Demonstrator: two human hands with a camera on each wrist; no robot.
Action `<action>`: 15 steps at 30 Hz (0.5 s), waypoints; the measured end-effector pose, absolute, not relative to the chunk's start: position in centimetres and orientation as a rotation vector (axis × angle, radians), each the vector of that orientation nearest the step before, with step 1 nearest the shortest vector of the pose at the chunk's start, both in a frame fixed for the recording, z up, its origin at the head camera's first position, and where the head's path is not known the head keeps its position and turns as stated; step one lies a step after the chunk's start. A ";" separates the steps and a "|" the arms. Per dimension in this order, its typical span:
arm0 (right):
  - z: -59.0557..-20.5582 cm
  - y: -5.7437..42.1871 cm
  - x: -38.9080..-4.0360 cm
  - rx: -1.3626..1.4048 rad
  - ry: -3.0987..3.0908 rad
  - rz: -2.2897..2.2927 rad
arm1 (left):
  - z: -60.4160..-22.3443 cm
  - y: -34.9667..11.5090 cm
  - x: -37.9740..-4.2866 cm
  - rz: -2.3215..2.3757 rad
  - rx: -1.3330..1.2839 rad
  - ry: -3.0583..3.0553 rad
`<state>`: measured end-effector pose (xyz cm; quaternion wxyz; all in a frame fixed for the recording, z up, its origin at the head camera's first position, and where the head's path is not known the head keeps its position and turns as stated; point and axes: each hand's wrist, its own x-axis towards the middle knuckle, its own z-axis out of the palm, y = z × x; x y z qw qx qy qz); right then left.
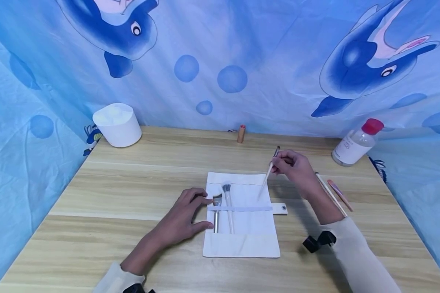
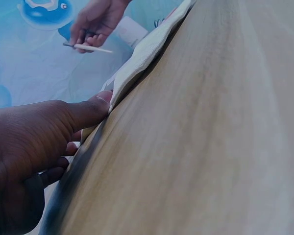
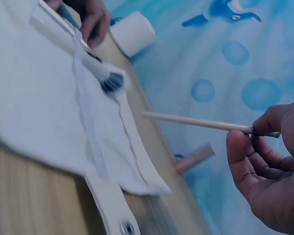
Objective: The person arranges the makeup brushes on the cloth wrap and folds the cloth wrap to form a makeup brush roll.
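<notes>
White cloth forms the brush pouch, open on the wooden table between my hands. My right hand pinches a slim brush between thumb and fingertips near its dark bristle end, the pale handle slanting down over the pouch's upper right part. My left hand lies loosely spread at the left edge, thumb and forefinger apart, near a silver brush and a fan brush under the elastic band. The left wrist view shows, more plainly than the head view, my thumb tip touching the cloth's edge. The right wrist view shows the held handle's tip clear of the cloth; the head view adds two slender tools beside my right forearm.
</notes>
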<state>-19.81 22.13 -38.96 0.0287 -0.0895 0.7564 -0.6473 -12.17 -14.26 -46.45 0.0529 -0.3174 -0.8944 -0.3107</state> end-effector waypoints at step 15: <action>-41.2 17.7 -20.2 -0.327 2.186 -1.960 | -46.3 -14.2 -12.1 -0.940 -0.951 -2.734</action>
